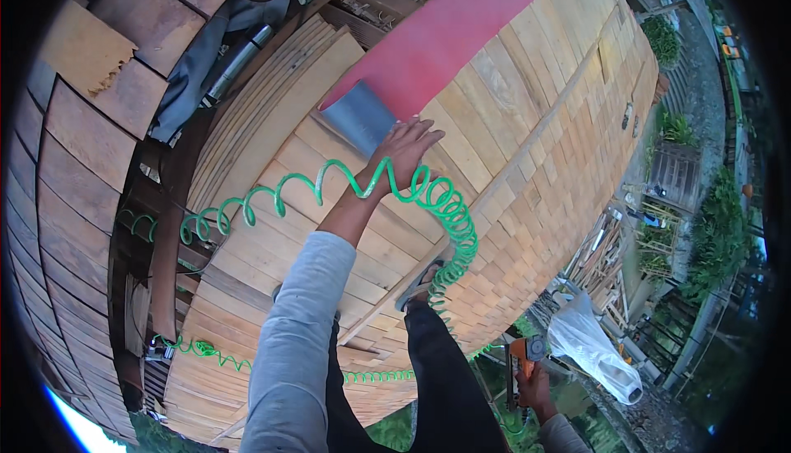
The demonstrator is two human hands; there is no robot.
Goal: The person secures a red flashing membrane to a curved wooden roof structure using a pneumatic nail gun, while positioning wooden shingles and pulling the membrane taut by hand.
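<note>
My left hand (404, 146) lies with spread fingers at the near end of a partly rolled strip, grey on the rolled part (353, 113) and red where it stretches flat (461, 20) up the wooden roof boards (503, 98). A coiled green hose (449, 214) loops across my left wrist and down past my sandaled foot (412, 292). At the lower right, my right hand (537, 391) grips an orange and black nail gun (523, 352), held out past the roof's edge.
Dark shingled roofing (74, 148) curves along the left beside a gap with beams (165, 263). Stacked planks (272, 98) lie upper left. Wood shingles (585, 189) cover the right slope; beyond its edge, far below, are timber scraps (593, 255), a white sheet (585, 346) and plants.
</note>
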